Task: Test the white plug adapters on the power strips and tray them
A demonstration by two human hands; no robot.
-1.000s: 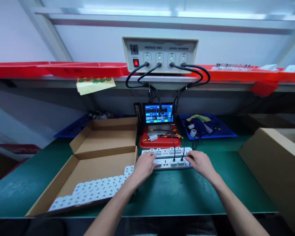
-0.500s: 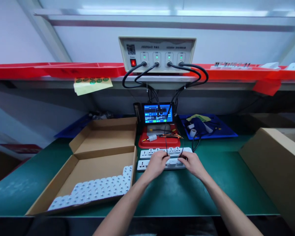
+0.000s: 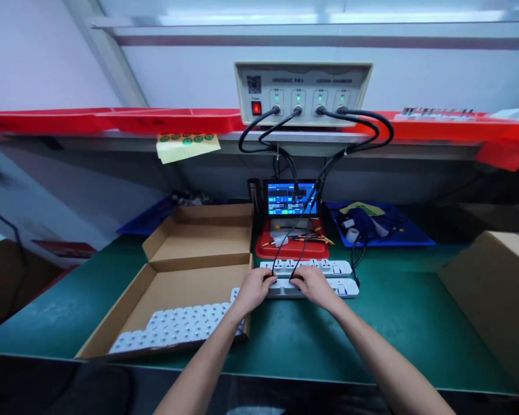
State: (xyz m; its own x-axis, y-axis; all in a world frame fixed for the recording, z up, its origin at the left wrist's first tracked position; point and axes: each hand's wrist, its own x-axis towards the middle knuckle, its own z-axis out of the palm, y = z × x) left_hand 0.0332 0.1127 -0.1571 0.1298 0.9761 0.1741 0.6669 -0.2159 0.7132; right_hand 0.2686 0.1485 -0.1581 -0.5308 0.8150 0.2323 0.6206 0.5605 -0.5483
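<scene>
My left hand is closed in a pinch on the end of a thin black cable. Its fingers are low over the left part of the nearer white power strip. A second black cable runs down into my right hand, whose fingers are pinched around its end above the same strip. What the cable tips touch is hidden by my fingers. Just behind lies another white power strip, parallel to the first, with a row of sockets and a switch at its right end.
An open cardboard box with rows of white pieces lies left. Behind the strips are a red tray with leads and a lit screen. A tester box sits on the shelf. A blue tray and carton are right.
Both hands have moved left along the nearer strip, drawing the cables with them. The strip's right end is now uncovered. The whole view has shifted, so the scene sits further right.
</scene>
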